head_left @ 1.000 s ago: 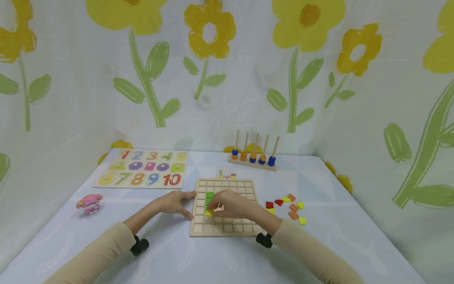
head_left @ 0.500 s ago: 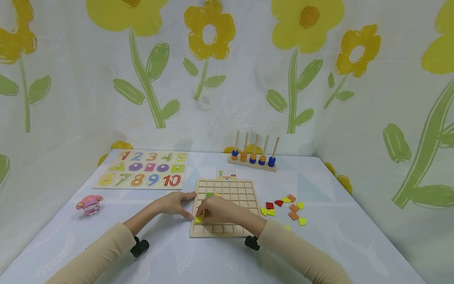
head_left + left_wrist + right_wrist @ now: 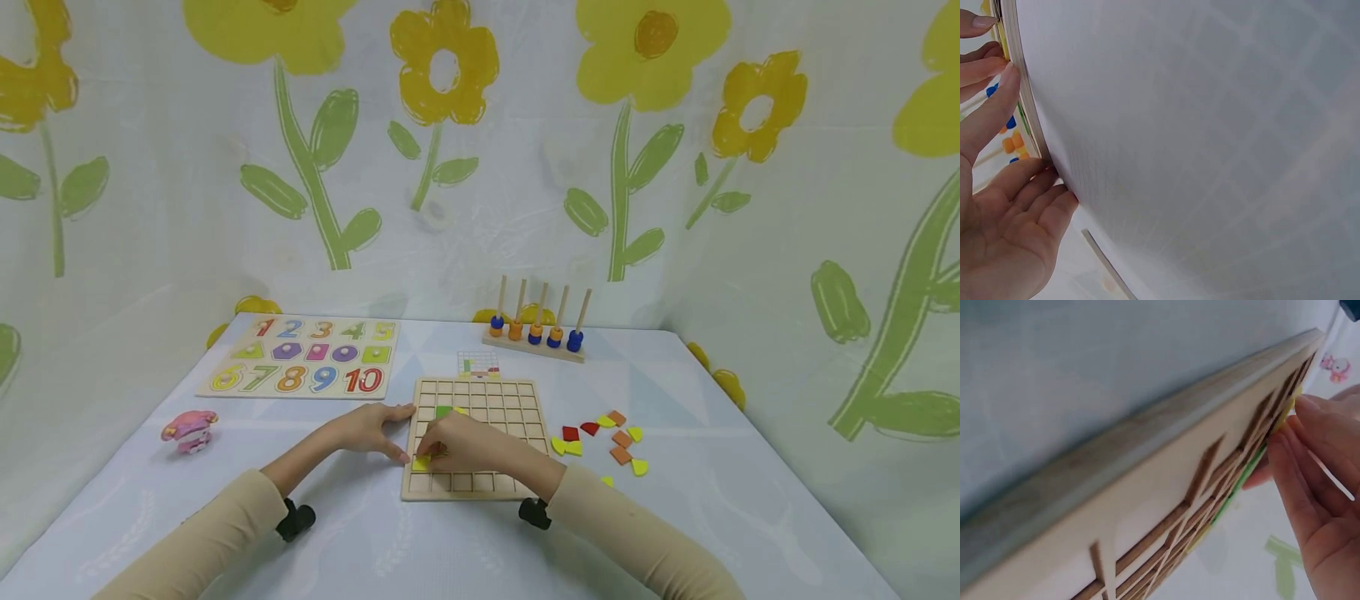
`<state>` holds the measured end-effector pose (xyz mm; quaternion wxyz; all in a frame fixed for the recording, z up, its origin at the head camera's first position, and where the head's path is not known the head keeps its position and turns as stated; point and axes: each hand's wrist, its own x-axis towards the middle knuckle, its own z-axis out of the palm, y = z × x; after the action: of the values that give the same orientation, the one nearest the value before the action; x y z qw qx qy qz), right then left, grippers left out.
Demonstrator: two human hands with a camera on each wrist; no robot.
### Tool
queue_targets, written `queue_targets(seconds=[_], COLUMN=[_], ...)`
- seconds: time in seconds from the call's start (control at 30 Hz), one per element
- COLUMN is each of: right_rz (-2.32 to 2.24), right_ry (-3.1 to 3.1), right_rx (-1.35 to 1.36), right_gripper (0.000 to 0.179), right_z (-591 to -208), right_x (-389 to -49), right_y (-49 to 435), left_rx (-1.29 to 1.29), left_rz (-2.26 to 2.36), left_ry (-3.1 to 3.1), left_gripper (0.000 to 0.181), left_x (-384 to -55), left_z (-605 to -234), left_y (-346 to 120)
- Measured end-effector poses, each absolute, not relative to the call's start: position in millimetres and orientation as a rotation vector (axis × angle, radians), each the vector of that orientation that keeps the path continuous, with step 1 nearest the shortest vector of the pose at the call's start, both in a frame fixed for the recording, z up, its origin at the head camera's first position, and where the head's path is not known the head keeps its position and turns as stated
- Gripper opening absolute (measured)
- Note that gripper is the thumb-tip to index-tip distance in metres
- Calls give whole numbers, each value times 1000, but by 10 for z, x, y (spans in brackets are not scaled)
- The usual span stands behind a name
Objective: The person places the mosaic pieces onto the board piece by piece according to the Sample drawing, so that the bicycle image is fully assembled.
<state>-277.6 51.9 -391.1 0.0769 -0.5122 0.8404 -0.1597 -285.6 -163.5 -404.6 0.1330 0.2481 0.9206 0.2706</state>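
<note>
A wooden grid board lies flat on the table. My left hand rests at its left edge, thumb and fingers spread and fairly straight, fingertips right against the side. Over the board's lower left, my right hand pinches a yellow tile at a cell in the leftmost column. Farther up, a green tile shows beyond the right hand, with a bit of yellow beside it. The right wrist view has the fingertips on the yellow tile and a green strip along the grid; the hand covers other cells in the head view.
Loose red, orange and yellow tiles lie right of the board. Behind it are a small printed grid card and a peg stand with beads. A number puzzle board and a pink figurine sit on the left.
My right hand has moved left and slightly toward me with the yellow tile, from beside the green tiles to the leftmost column, then stayed there. The left hand has not moved.
</note>
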Motion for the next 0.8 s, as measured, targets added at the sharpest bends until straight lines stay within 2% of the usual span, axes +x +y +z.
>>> queue_targets(seconds=[0.27,0.8], right_rz=[-524,-644], right_ry=[2548,2745], right_rx=[-1470,-1312], right_gripper=[21,20], right_z=[-3788,-3702], right_x=[-2746,-2637], right_y=[725,1536], left_rx=[688,706], left_rz=[772,781], left_ry=[2677,2682], left_gripper=[89,89], left_x=[-2873,-2858], left_z=[-4064,-4050], left_y=[-1630,-1627])
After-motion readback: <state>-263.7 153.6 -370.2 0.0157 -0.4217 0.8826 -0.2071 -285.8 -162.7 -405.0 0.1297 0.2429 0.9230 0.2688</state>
